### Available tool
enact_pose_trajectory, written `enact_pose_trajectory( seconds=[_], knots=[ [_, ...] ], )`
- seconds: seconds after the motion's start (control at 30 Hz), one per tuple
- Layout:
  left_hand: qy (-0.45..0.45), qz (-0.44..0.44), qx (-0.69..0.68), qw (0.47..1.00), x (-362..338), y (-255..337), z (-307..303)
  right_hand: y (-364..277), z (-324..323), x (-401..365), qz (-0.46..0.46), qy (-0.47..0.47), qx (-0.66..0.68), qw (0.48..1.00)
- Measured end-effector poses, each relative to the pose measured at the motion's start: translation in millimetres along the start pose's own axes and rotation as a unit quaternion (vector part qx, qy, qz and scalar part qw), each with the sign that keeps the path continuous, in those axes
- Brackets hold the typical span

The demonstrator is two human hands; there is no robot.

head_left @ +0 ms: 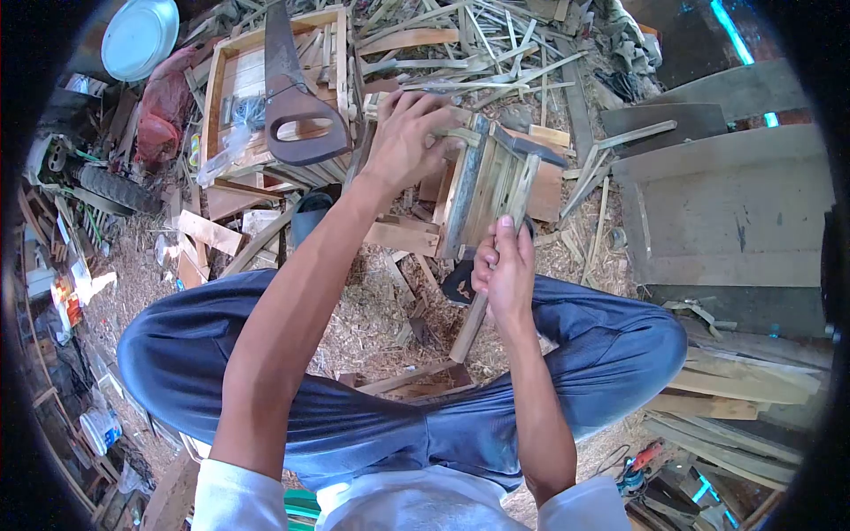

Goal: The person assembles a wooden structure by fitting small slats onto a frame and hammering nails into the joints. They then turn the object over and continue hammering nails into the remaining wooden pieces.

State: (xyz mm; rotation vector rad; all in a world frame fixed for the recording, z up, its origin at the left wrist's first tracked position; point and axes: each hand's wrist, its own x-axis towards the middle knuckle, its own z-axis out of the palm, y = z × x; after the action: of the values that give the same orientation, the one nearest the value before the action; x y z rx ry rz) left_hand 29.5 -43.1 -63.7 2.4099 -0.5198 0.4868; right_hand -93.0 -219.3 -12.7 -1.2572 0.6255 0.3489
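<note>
My right hand (506,270) is wrapped round the wooden handle of a hammer (524,188), whose dark metal head lies over the top right of a small wooden frame (478,199). The handle's lower end sticks out below my fist. My left hand (412,137) is at the upper left of that frame, fingers spread and bent over a short wood piece (462,136); whether it grips the piece is unclear. The frame is made of narrow slats, one of them greyish.
A handsaw (305,119) rests on a wooden crate (212,115) at upper left. Wood strips (496,44) lie heaped behind the frame. Large boards (726,203) stand on the right, with planks (726,389) below. A flat wood block (211,232) lies left among shavings.
</note>
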Motion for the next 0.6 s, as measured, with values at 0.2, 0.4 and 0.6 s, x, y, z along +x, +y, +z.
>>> enact_pose_trajectory(
  seconds=[0.2, 0.4, 0.6],
  knots=[
    [0.011, 0.002, 0.02, 1.0, 0.5, -0.1, 2.1, -7.5, 10.9, 4.7, -0.034, -0.043, -0.11, 0.992],
    [0.014, -0.011, 0.015, 1.0, 2.0, -1.5, 3.8, -4.0, 10.7, 12.9, -0.067, -0.01, -0.152, 0.986],
    [0.006, -0.018, 0.019, 1.0, 1.5, -1.7, 4.0, 3.0, 4.6, 18.8, -0.122, -0.007, -0.186, 0.975]
  ],
)
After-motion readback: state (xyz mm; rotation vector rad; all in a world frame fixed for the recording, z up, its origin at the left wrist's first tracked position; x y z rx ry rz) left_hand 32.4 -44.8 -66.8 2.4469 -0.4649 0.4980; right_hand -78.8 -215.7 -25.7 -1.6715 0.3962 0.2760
